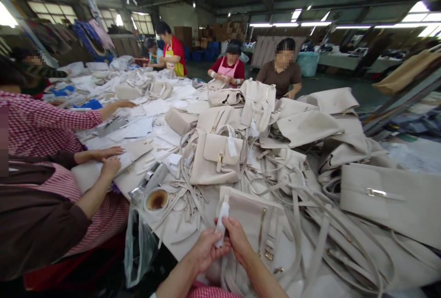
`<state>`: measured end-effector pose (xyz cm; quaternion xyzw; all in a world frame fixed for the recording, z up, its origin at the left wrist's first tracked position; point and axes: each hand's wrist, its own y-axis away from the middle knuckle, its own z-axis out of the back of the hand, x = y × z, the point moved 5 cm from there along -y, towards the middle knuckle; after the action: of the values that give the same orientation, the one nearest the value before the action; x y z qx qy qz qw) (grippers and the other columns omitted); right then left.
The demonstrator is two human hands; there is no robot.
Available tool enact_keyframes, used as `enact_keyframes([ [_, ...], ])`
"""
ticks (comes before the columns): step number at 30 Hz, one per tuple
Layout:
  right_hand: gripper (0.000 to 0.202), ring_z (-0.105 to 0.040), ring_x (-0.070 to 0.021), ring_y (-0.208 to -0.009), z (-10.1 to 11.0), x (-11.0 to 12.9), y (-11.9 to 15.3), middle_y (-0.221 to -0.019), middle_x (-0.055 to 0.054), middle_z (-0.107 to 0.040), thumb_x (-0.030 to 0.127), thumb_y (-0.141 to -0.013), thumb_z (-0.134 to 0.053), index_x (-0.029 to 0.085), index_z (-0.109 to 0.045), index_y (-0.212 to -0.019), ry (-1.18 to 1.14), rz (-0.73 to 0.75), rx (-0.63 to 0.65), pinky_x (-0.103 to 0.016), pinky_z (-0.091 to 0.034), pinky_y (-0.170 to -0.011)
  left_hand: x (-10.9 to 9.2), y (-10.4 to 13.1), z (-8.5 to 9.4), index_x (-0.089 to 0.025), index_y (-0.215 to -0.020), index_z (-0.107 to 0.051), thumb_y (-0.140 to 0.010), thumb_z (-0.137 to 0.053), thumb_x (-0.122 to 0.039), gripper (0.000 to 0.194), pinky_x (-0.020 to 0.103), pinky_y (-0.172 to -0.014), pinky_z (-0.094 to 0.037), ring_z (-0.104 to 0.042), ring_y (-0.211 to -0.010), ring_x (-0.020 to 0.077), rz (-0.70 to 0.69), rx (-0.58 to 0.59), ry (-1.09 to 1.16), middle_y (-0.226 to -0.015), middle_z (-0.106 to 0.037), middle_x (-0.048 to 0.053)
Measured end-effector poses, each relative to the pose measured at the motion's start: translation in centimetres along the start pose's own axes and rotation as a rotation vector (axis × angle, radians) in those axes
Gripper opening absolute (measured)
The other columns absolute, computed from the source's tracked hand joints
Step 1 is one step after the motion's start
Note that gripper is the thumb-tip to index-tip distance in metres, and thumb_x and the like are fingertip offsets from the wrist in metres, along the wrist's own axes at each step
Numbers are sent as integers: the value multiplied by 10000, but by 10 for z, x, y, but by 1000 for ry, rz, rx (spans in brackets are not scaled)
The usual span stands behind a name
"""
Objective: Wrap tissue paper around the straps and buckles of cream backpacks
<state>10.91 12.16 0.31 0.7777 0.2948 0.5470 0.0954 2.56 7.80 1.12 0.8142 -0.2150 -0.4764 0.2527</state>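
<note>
Left hand [209, 245] and right hand [237, 237] near-touching, fingertips clamped on a slim white wrap [223, 215] between them, beige bag [246, 204] just beneath and beyond on the counter [182, 238]; step looks like wrapping, next move seemingly calling for a steady, snug pinch.

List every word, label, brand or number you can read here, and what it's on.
None can be read.
White wrapping between the left hand and right hand: no lettering visible.
Beige backpack with white-wrapped handle: no legible brand.
Distant cartons: too small and blurred to read.
</note>
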Motion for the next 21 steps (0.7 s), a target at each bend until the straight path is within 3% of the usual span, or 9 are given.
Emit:
enact_keyframes([
  [3, 510, -445, -105, -438, -8, 8, 10, -554, 49, -555, 620, -681, -674, 162, -641, -903, 34, 24, 115, -237, -361, -465, -1, 0, 6, -153, -801, -590, -661, -733, -451, 359, 204, -439, -390, -513, -446, 89, -15, -69, -78, -584, -603, -15],
  [6, 440, -499, -127, -464, -17, 15, 19, -549, 52, -566, 538, -674, -687, 171, -658, -916, 89, 78, 181, -266, -417, -525, -6, 2, 8, -181, -774, -561, -634, -722, -490, 375, 175, -368, -221, -376, -362, 49, -63, -128, -172, -500, -515, -80],
  [9, 272, -520, -123, -529, -12, 22, 25, -563, 49, -588, 398, -680, -687, 181, -706, -842, 176, 162, 96, -254, -418, -576, -11, 1, 6, -196, -709, -513, -581, -709, -576, 446, 174, -377, -123, -255, -343, 26, -77, -125, -264, -445, -405, -124],
  [11, 223, -533, -129, -558, 7, 29, 33, -576, 44, -612, 313, -659, -697, 193, -736, -844, 237, 193, -4, -250, -416, -582, -13, -5, 7, -206, -642, -464, -525, -705, -633, 504, 180, -386, -101, -226, -340, 27, -65, -113, -335, -411, -344, -135],
  [13, 273, -582, -154, -626, 42, 39, 55, -655, 17, -670, 309, -666, -690, 206, -746, -913, 272, 218, -116, -262, -434, -605, -13, -13, 11, -218, -596, -426, -461, -695, -690, 560, 185, -389, -101, -212, -336, 32, -57, -150, -406, -381, -298, -140],
  [16, 362, -651, -206, -794, 124, 58, 124, -833, -45, -727, 433, -754, -595, 198, -722, -999, 303, 273, -396, -306, -471, -707, -11, -24, 16, -223, -581, -415, -413, -679, -741, 605, 186, -400, -99, -203, -339, 35, -36, -171, -446, -377, -282, -141],
  [18, 394, -660, -223, -808, 198, 65, 189, -846, -54, -734, 517, -707, -585, 202, -718, -902, 358, 248, -894, -306, -489, -696, -7, -29, 17, -223, -571, -417, -401, -676, -758, 619, 185, -406, -93, -192, -341, 34, -23, -163, -457, -372, -264, -142],
  [19, 402, -655, -233, -832, 229, 64, 218, -848, -64, -730, 525, -699, -566, 200, -704, -890, 359, 215, -1045, -309, -488, -691, -6, -31, 18, -223, -565, -418, -396, -674, -766, 624, 187, -407, -92, -188, -342, 35, -20, -160, -464, -366, -252, -143],
  [21, 349, -648, -239, -749, 276, 56, 258, -732, -71, -704, 507, -690, -547, 192, -676, -768, 349, 137, -1201, -316, -478, -622, -3, -35, 19, -225, -556, -422, -381, -664, -788, 638, 192, -408, -94, -185, -342, 39, -21, -159, -480, -357, -237, -142],
])
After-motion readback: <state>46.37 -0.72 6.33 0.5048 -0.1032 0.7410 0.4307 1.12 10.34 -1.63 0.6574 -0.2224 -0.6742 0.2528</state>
